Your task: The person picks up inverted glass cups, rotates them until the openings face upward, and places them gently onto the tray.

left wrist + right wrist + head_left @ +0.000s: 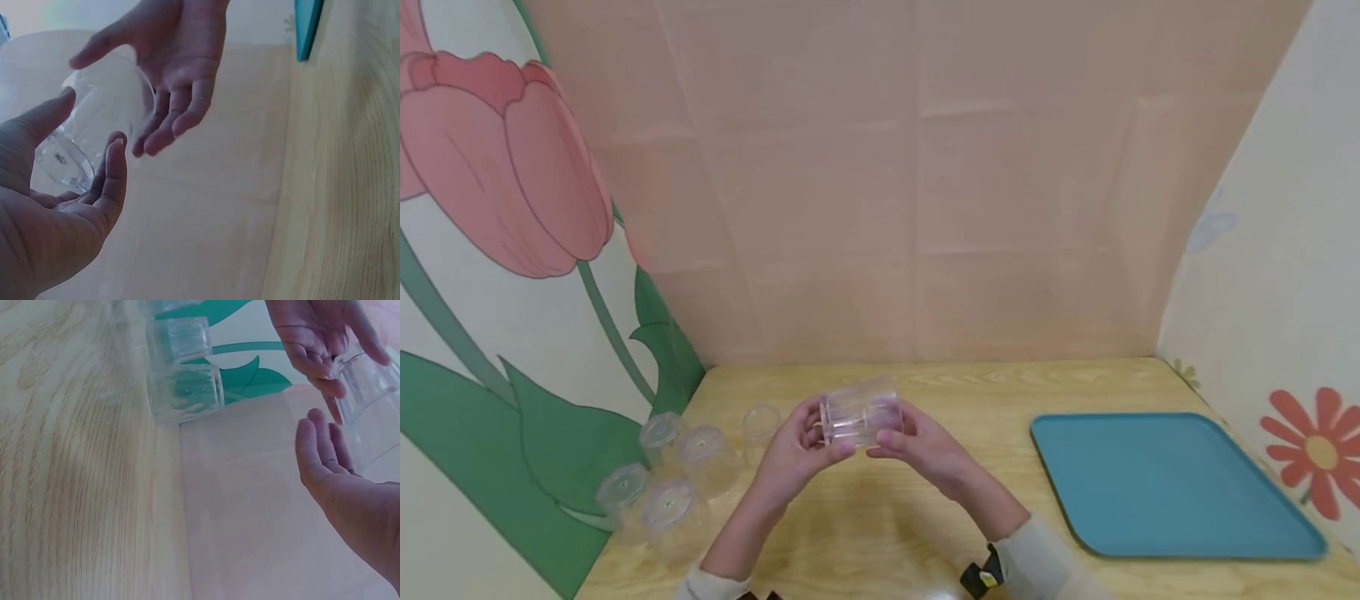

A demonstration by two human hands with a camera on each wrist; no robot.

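A clear cup [859, 418] lies on its side in the air between both hands, above the table. My left hand [797, 446] grips its base end, thumb in front and fingers round the back; in the left wrist view the base of the cup faces that palm. At the rim end is my right hand [925, 446], holding the cup with its thumb across the front and its fingers behind. Seen from the right wrist, the fingers [319, 447] of that hand lie along the cup's side, only gently bent.
Several more clear cups [670, 504] stand on the left of the wooden table [880, 517], with another clear cup [762, 425] behind my left hand. A blue tray [1172, 487] lies on the right. Walls with painted flowers and a pinkish backdrop [917, 208] surround the table.
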